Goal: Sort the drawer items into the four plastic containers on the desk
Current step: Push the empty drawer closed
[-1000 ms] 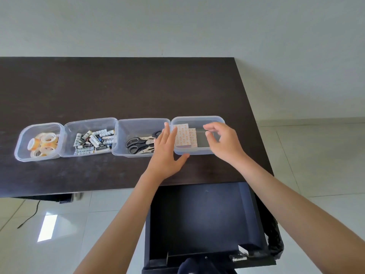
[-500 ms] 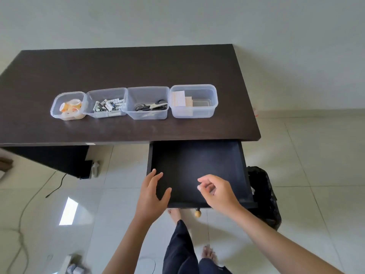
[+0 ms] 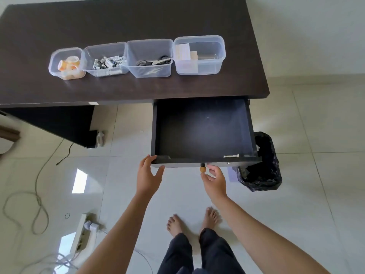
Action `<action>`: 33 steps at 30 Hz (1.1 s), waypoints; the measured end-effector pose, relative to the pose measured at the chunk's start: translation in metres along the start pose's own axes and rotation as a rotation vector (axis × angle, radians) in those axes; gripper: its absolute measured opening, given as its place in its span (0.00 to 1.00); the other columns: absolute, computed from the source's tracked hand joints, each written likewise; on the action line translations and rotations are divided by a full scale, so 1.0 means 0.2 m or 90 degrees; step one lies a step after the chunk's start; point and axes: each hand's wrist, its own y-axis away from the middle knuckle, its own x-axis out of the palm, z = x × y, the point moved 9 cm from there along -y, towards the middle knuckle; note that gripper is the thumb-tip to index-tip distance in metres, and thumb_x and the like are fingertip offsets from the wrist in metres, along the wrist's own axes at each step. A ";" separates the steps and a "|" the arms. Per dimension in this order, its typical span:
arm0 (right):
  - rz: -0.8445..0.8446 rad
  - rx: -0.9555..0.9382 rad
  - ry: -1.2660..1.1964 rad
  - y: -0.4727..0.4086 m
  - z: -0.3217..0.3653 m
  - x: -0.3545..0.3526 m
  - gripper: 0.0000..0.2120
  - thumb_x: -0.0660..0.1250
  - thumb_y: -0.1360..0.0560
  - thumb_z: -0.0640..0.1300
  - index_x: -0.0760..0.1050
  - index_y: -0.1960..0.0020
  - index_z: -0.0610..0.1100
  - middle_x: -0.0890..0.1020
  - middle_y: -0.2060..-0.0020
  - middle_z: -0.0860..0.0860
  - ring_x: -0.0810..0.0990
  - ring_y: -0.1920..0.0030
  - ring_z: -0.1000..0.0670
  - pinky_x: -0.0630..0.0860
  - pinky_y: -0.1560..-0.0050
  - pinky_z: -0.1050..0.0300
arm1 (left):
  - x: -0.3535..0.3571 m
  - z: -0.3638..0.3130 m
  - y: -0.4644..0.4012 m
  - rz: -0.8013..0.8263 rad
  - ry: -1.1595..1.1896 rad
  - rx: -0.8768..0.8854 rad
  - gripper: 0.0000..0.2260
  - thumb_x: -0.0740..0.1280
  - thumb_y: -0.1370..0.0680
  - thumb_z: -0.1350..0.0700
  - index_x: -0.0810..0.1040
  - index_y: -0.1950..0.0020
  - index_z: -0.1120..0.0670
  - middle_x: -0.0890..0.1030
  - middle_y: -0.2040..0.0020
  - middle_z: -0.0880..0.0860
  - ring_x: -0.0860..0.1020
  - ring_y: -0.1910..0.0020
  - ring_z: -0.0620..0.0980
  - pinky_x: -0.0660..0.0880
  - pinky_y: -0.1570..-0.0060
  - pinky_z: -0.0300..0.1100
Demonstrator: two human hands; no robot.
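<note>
From the head camera, looking down: the dark wooden drawer [image 3: 203,131] stands pulled out from under the dark brown desk [image 3: 138,20], its black floor bare. The left hand [image 3: 147,176] has its fingers spread and straight, fingertips touching the drawer's front left corner, thumb out to the side. The right hand [image 3: 214,181] sits just below the small round wooden knob [image 3: 202,169], thumb and forefinger curled close on either side of it; whether they actually pinch it, I cannot tell.

Up on the desk, four clear plastic containers [image 3: 199,55] stand in a row, touching: tape rolls [image 3: 69,63] in the leftmost, batteries [image 3: 108,63] next, black-handled scissors [image 3: 153,61] third, pale paper pads [image 3: 183,53] in the rightmost.

A black bin bag [image 3: 262,165] sits right of the drawer. Bare feet stand on pale tiles, cables and a power strip [image 3: 82,232] to the left.
</note>
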 end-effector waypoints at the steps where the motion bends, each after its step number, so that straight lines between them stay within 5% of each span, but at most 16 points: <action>1: -0.021 0.013 -0.044 -0.01 0.00 0.01 0.11 0.69 0.25 0.44 0.74 0.43 0.47 0.76 0.44 0.53 0.77 0.48 0.53 0.72 0.52 0.63 | 0.00 0.00 -0.02 -0.004 0.005 0.005 0.20 0.68 0.24 0.51 0.71 0.33 0.52 0.70 0.31 0.53 0.72 0.35 0.53 0.71 0.36 0.46; 6: -0.126 0.082 -0.238 -0.02 -0.04 0.04 0.09 0.70 0.27 0.41 0.72 0.50 0.48 0.83 0.48 0.45 0.81 0.54 0.55 0.71 0.62 0.69 | -0.02 0.02 -0.07 -0.017 0.043 0.026 0.14 0.71 0.26 0.54 0.77 0.41 0.51 0.74 0.39 0.52 0.75 0.43 0.51 0.75 0.40 0.45; 15: -0.232 0.029 -0.306 0.09 0.00 0.08 0.38 0.72 0.27 0.45 0.52 0.26 0.58 0.79 0.55 0.58 0.79 0.53 0.65 0.71 0.59 0.69 | -0.02 0.05 -0.08 -0.025 0.087 0.042 0.12 0.71 0.26 0.54 0.78 0.43 0.51 0.74 0.40 0.52 0.74 0.42 0.50 0.73 0.42 0.40; 22: -0.270 0.023 -0.267 0.08 0.04 0.06 0.39 0.71 0.27 0.46 0.51 0.26 0.58 0.81 0.53 0.49 0.80 0.55 0.66 0.72 0.60 0.72 | -0.03 0.02 -0.09 -0.044 0.108 0.028 0.12 0.72 0.26 0.54 0.79 0.43 0.52 0.74 0.40 0.52 0.74 0.44 0.49 0.70 0.48 0.34; 25: -0.263 0.007 -0.254 0.02 0.08 0.05 0.39 0.71 0.27 0.44 0.51 0.25 0.55 0.79 0.54 0.52 0.79 0.55 0.63 0.75 0.55 0.65 | -0.02 0.00 -0.13 -0.047 0.105 0.017 0.12 0.72 0.26 0.55 0.79 0.43 0.52 0.74 0.40 0.52 0.74 0.43 0.50 0.70 0.47 0.34; 33: -0.257 0.025 -0.277 -0.31 0.29 0.14 0.40 0.72 0.28 0.46 0.51 0.26 0.59 0.82 0.52 0.45 0.82 0.50 0.52 0.72 0.59 0.67 | -0.03 -0.18 -0.45 -0.092 0.125 -0.002 0.14 0.71 0.26 0.56 0.77 0.41 0.50 0.75 0.42 0.51 0.75 0.48 0.49 0.69 0.53 0.30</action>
